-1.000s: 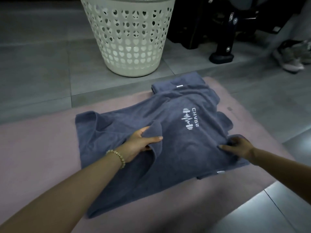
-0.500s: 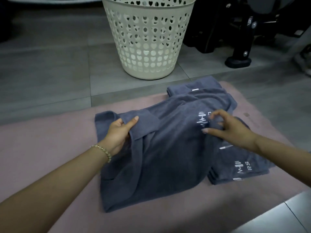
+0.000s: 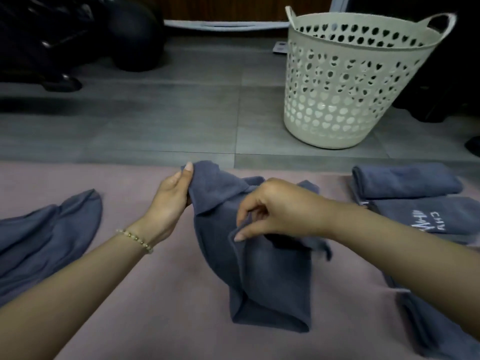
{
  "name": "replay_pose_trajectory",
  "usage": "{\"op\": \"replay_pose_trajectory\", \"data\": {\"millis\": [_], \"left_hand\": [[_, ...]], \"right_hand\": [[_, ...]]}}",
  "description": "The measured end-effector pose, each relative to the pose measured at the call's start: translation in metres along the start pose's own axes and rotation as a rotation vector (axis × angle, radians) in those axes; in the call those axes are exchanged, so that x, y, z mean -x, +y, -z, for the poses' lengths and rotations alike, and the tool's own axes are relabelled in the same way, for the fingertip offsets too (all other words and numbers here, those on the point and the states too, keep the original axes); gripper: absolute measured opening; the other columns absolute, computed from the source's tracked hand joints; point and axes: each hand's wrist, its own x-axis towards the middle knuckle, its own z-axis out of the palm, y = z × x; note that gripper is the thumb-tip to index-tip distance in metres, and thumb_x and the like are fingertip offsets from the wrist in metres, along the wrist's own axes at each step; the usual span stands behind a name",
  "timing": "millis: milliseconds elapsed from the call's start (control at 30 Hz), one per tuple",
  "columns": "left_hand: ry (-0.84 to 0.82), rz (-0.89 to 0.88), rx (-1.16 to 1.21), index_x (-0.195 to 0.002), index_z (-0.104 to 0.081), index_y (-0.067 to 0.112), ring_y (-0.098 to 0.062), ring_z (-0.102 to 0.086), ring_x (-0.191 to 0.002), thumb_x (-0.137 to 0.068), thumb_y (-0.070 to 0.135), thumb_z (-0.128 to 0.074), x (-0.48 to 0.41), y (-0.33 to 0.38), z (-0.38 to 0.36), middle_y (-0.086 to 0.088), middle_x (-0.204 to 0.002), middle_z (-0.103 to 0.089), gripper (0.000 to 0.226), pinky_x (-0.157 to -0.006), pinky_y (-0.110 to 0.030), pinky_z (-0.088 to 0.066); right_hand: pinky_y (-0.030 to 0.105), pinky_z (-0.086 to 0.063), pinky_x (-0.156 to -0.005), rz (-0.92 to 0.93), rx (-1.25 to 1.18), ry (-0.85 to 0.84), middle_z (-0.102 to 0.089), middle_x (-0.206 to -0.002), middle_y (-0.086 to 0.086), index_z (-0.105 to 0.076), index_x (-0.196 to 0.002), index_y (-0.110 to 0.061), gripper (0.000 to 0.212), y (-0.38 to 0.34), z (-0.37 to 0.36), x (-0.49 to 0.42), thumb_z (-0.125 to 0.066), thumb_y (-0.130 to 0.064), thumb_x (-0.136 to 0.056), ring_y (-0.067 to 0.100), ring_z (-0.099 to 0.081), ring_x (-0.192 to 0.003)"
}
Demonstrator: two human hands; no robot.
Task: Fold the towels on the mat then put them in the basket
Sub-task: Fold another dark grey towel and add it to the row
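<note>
A blue-grey towel [image 3: 272,287] hangs bunched over the middle of the pink mat [image 3: 161,302], its lower end resting on the mat. My left hand [image 3: 171,201] grips its upper corner. My right hand [image 3: 275,209] pinches an edge a little lower and to the right. A folded towel [image 3: 405,181] lies at the mat's far right, with a logo-printed towel [image 3: 436,216] just below it. Another loose towel [image 3: 49,235] lies crumpled at the left. The cream basket [image 3: 345,87] with heart-shaped holes stands on the floor beyond the mat.
Grey floor tiles [image 3: 168,118] run beyond the mat. Dark equipment [image 3: 65,40] sits at the far left and dark objects stand to the right of the basket. More blue-grey towel cloth [image 3: 431,331] trails along the mat's right edge.
The view has swung left, so the basket now sits at the right. Both hands have lifted the spread towel off the pile and moved it to the mat's middle, where it hangs bunched.
</note>
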Motion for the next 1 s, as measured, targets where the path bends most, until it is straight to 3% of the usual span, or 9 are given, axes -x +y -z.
{"op": "replay_pose_trajectory", "data": {"millis": [100, 233, 467, 633, 733, 800, 867, 1000], "left_hand": [[-0.062, -0.010, -0.094, -0.106, -0.066, 0.018, -0.020, -0.065, -0.103, -0.102, 0.034, -0.028, 0.014, -0.007, 0.007, -0.009, -0.108, -0.071, 0.041, -0.087, -0.026, -0.053], [-0.164, -0.001, -0.167, -0.113, -0.065, 0.011, -0.019, -0.065, -0.106, -0.103, 0.033, -0.025, 0.021, -0.014, 0.002, -0.008, -0.109, -0.071, 0.047, -0.090, -0.026, -0.051], [-0.212, 0.031, -0.158, -0.122, -0.060, 0.020, -0.012, -0.062, -0.109, -0.103, 0.036, -0.020, 0.020, -0.019, -0.007, 0.000, -0.115, -0.069, 0.047, -0.094, -0.030, -0.049], [-0.172, -0.021, -0.142, -0.104, -0.066, 0.026, -0.001, -0.067, -0.092, -0.101, 0.038, -0.023, 0.022, -0.017, -0.009, 0.009, -0.094, -0.073, 0.045, -0.074, -0.012, -0.049], [-0.052, -0.064, -0.129, -0.100, -0.070, 0.012, -0.004, -0.068, -0.086, -0.101, 0.031, -0.031, 0.018, -0.022, -0.006, 0.003, -0.089, -0.074, 0.043, -0.072, -0.013, -0.050], [0.031, -0.071, -0.151, -0.099, -0.071, 0.006, -0.011, -0.069, -0.087, -0.102, 0.030, -0.032, 0.012, -0.029, 0.000, -0.006, -0.093, -0.074, 0.046, -0.076, -0.022, -0.053], [0.057, -0.061, -0.188, -0.100, -0.071, 0.006, -0.015, -0.068, -0.090, -0.102, 0.032, -0.031, 0.009, -0.036, 0.004, -0.010, -0.096, -0.073, 0.047, -0.082, -0.028, -0.054], [0.001, -0.049, -0.191, -0.101, -0.071, 0.011, -0.012, -0.069, -0.092, -0.101, 0.036, -0.027, 0.010, -0.043, 0.001, -0.006, -0.095, -0.074, 0.050, -0.081, -0.022, -0.053]], "right_hand": [[0.034, -0.046, -0.065, 0.021, -0.063, 0.063, -0.057, -0.056, -0.005, -0.073, -0.076, -0.022, 0.016, 0.004, -0.007, -0.025, -0.075, -0.038, -0.076, 0.012, -0.054, -0.058], [0.032, -0.042, -0.076, 0.062, -0.152, 0.170, -0.050, -0.075, -0.002, -0.075, -0.078, -0.022, 0.010, 0.014, -0.014, -0.046, -0.074, -0.032, -0.078, 0.012, -0.050, -0.078], [0.034, -0.053, -0.080, -0.036, -0.343, 0.266, -0.073, -0.081, -0.006, -0.075, -0.082, -0.017, 0.013, 0.025, -0.020, -0.065, -0.066, -0.024, -0.087, 0.016, -0.067, -0.081], [0.037, -0.054, -0.081, -0.076, -0.419, 0.344, -0.075, -0.082, 0.001, -0.076, -0.084, -0.010, 0.015, 0.031, -0.033, -0.075, -0.067, -0.022, -0.086, 0.017, -0.069, -0.081], [0.020, -0.052, -0.072, -0.082, -0.547, 0.318, -0.072, -0.083, 0.000, -0.073, -0.090, -0.006, 0.014, 0.032, -0.041, -0.081, -0.062, -0.014, -0.090, 0.002, -0.065, -0.076], [0.009, -0.046, -0.069, -0.106, -0.693, 0.267, -0.068, -0.085, -0.004, -0.068, -0.101, -0.005, 0.014, 0.033, -0.049, -0.083, -0.058, -0.009, -0.092, -0.007, -0.061, -0.074], [0.006, -0.043, -0.064, -0.155, -0.773, 0.274, -0.065, -0.081, -0.005, -0.065, -0.105, -0.003, 0.016, 0.036, -0.058, -0.084, -0.060, -0.005, -0.090, -0.009, -0.059, -0.068], [0.007, -0.043, -0.054, -0.234, -0.889, 0.373, -0.064, -0.059, -0.011, -0.067, -0.091, -0.003, 0.007, 0.042, -0.069, -0.089, -0.067, -0.004, -0.084, -0.005, -0.056, -0.052]]}}
